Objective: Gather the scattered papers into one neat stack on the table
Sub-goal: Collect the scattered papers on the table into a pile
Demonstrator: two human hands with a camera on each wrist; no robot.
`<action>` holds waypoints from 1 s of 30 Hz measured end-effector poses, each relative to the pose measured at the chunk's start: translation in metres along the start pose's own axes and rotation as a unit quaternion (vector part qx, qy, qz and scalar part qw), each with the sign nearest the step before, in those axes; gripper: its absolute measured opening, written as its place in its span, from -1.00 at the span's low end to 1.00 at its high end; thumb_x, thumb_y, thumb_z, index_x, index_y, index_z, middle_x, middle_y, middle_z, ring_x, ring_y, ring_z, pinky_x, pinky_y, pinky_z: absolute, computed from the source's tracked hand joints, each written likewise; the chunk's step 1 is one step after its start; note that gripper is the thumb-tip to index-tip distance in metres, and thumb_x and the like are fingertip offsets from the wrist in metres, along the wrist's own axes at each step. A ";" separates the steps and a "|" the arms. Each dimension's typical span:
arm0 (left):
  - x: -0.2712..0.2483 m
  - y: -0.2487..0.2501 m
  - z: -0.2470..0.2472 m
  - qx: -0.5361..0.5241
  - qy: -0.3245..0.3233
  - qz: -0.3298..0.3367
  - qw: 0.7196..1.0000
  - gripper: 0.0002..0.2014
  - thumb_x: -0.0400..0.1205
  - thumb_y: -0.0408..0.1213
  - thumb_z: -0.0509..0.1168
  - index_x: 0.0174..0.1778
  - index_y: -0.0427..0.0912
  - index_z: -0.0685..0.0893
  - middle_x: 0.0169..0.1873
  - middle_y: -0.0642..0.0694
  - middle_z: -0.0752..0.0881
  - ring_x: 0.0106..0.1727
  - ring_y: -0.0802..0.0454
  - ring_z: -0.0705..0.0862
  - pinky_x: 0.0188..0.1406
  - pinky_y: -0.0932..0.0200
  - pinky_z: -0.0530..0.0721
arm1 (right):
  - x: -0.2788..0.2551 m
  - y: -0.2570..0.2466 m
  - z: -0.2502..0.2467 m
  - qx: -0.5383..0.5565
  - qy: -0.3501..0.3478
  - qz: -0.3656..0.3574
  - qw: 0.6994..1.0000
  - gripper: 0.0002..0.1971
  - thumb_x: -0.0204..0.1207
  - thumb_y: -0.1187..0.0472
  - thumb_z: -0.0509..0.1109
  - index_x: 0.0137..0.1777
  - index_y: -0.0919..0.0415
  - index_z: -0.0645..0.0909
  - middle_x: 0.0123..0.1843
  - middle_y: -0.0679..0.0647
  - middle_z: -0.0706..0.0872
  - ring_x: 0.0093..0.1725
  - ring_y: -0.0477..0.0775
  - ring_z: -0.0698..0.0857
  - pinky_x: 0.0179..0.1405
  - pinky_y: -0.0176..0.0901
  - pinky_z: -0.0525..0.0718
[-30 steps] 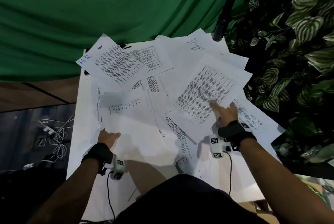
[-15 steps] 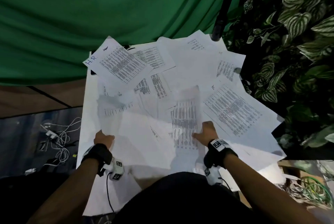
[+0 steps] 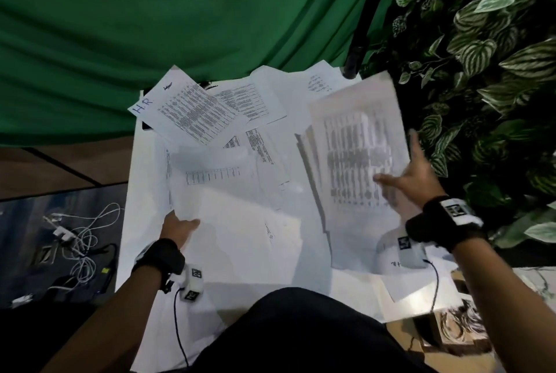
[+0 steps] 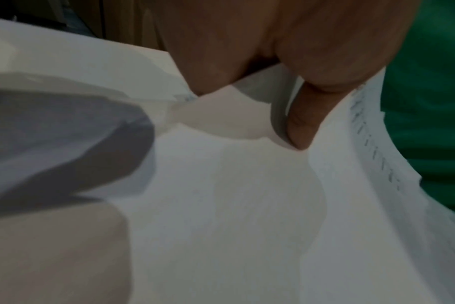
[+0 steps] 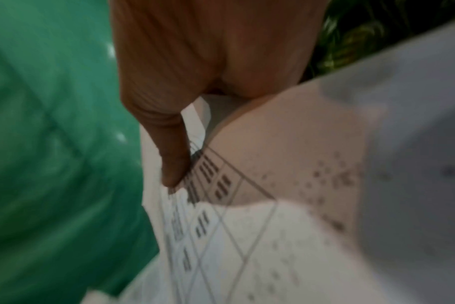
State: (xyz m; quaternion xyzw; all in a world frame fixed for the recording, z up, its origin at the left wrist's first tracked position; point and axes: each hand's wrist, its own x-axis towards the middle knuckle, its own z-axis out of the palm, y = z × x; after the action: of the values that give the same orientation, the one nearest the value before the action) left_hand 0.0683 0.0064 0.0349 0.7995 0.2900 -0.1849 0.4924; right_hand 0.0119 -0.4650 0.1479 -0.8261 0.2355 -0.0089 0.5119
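Many white printed papers (image 3: 255,119) lie overlapping across the white table (image 3: 135,210). My right hand (image 3: 404,175) holds a printed sheet (image 3: 355,143) raised and tilted over the table's right side, blurred by motion. Its thumb (image 5: 173,164) lies on the printed face and the fingers are behind the sheet. My left hand (image 3: 177,228) grips the left edge of several near-left sheets (image 3: 240,222), thumb (image 4: 298,127) on top, with the sheet edges (image 4: 364,164) curling up beside it. A sheet marked "H.R" (image 3: 186,110) sticks out past the far left corner.
A green cloth (image 3: 180,11) hangs behind the table. A black pole (image 3: 358,41) stands at the far right corner, with leafy plants (image 3: 487,77) close along the right side. White cables (image 3: 78,237) lie on the floor to the left. My dark-clothed body (image 3: 294,330) meets the near edge.
My right hand has swung from the middle of the table out to the right and lifted a printed sheet off the pile. My left hand has kept its place at the near-left sheets.
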 end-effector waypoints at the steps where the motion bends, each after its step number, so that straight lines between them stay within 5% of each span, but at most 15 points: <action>1: 0.001 0.004 0.005 -0.010 -0.017 -0.003 1.000 -0.54 0.49 -0.53 0.44 0.33 -0.45 0.56 0.23 -0.30 0.68 0.24 -0.29 0.67 0.35 -0.14 0.57 | 0.001 -0.012 -0.015 0.052 0.001 -0.008 0.999 0.10 0.10 0.25 0.72 0.62 -0.09 0.20 0.42 0.10 0.63 0.34 0.07 0.67 0.30 0.11 0.66; 4: -0.003 0.023 0.021 -0.034 -0.061 -0.004 0.998 -0.55 0.50 -0.59 0.41 0.33 -0.50 0.54 0.24 -0.35 0.66 0.19 -0.16 0.65 0.26 0.02 0.54 | 0.009 -0.030 -0.035 0.174 -0.009 -0.012 0.985 -0.18 0.05 0.33 0.67 0.39 0.14 0.50 0.24 0.13 0.75 0.19 0.05 0.77 0.12 0.09 0.76; 8: -0.014 0.046 0.043 -0.047 -0.054 0.002 0.997 -0.52 0.54 -0.63 0.35 0.40 -0.53 0.46 0.25 -0.32 0.61 0.32 -0.24 0.59 0.21 0.10 0.48 | 0.023 -0.024 -0.008 0.234 -0.058 0.021 0.970 -0.16 0.07 0.41 0.67 0.43 0.28 0.48 0.30 0.24 0.71 0.24 0.22 0.72 0.14 0.13 0.74; 12: -0.012 0.051 0.052 -0.093 -0.082 -0.042 0.991 -0.53 0.53 -0.57 0.38 0.37 -0.53 0.50 0.36 -0.41 0.58 0.31 -0.32 0.62 0.27 0.01 0.53 | 0.023 0.008 0.066 0.124 -0.090 0.092 0.984 -0.28 0.26 0.58 0.58 0.42 0.34 0.42 0.24 0.14 0.64 0.09 0.04 0.71 -0.02 -0.31 0.72; 16: -0.020 0.054 0.054 -0.177 -0.133 -0.090 0.971 -0.33 0.54 -0.06 0.40 0.55 -0.22 0.41 0.52 -0.15 0.46 0.54 -0.13 0.42 0.60 -0.04 0.24 | 0.017 0.041 0.147 -0.046 -0.177 0.132 0.974 -0.04 0.27 0.30 0.67 0.61 0.28 0.22 0.54 0.10 0.44 0.54 0.13 0.39 0.53 0.06 0.36; 19: -0.025 0.053 0.056 -0.163 -0.166 -0.112 0.966 -0.25 0.54 0.12 0.33 0.62 -0.08 0.29 0.60 -0.05 0.33 0.66 -0.09 0.20 0.65 -0.13 0.04 | 0.003 0.035 0.198 -0.065 -0.233 0.117 0.963 -0.04 0.39 0.36 0.55 0.68 0.21 0.03 0.65 0.19 0.28 0.64 0.26 0.27 0.56 0.07 0.29; 22: -0.024 0.045 0.060 -0.119 -0.131 -0.099 0.979 -0.11 0.41 0.15 0.48 0.58 -0.23 0.35 0.58 -0.16 0.39 0.66 -0.18 0.22 0.63 -0.18 0.04 | -0.009 0.023 0.224 -0.085 -0.290 0.096 0.949 -0.11 0.48 0.36 0.47 0.67 0.19 -0.03 0.60 0.25 0.37 0.55 0.31 0.41 0.42 -0.09 0.40; 24: -0.020 0.041 0.062 -0.097 -0.103 -0.100 0.985 0.03 0.34 0.01 0.58 0.58 -0.39 0.22 0.59 -0.30 0.33 0.63 -0.27 0.25 0.61 -0.22 0.13 | -0.010 0.022 0.230 -0.089 -0.314 0.093 0.941 -0.16 0.54 0.29 0.43 0.67 0.21 -0.04 0.58 0.28 0.41 0.50 0.32 0.47 0.37 -0.12 0.42; 27: -0.020 0.040 0.064 -0.055 -0.074 -0.121 0.988 -0.05 0.47 -0.30 0.51 0.63 -0.37 0.04 0.63 -0.36 0.21 0.63 -0.34 0.21 0.59 -0.29 0.16 | -0.003 0.025 0.222 -0.081 -0.280 0.079 0.953 -0.23 0.53 0.25 0.43 0.64 0.19 0.08 0.53 0.27 0.46 0.45 0.28 0.51 0.40 -0.05 0.44; 30: -0.017 0.039 0.062 -0.078 -0.109 -0.140 0.981 -0.18 0.41 -0.37 0.52 0.55 -0.38 0.26 0.61 -0.32 0.26 0.62 -0.34 0.19 0.57 -0.41 0.14 | 0.023 0.040 0.187 -0.033 -0.206 0.096 0.973 -0.45 0.50 0.29 0.43 0.47 0.13 0.38 0.16 0.16 0.69 0.15 0.17 0.68 0.11 -0.18 0.62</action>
State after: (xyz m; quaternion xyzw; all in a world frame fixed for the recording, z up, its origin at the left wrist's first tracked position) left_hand 0.0800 -0.0674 0.0435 0.6852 0.3573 -0.3143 0.5514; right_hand 0.0655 -0.3310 0.0196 -0.8002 0.2034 0.2181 0.5203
